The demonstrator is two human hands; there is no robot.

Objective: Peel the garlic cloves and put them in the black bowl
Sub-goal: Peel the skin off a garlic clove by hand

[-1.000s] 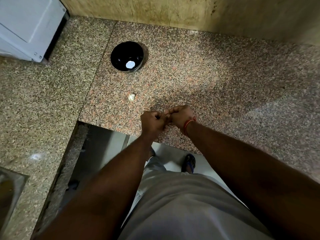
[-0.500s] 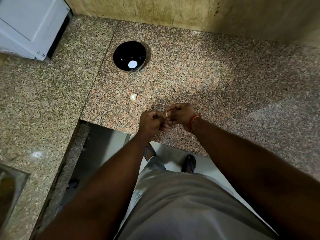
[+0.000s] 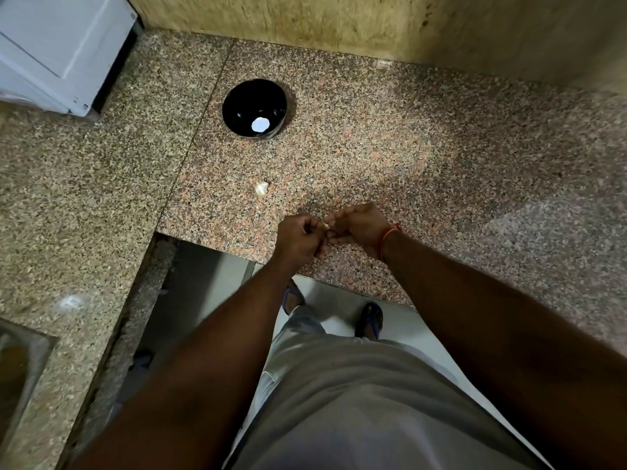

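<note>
Pale garlic clove (image 3: 325, 225) sits pinched between my left hand (image 3: 298, 237) and right hand (image 3: 359, 228), fingers of both curled tight around it just above the worktop's front edge. A slip of my nails could, I judge, flick it over that edge to the floor. A second clove (image 3: 262, 188) lies near, the black bowl (image 3: 254, 108) farther back toward the wall.
</note>
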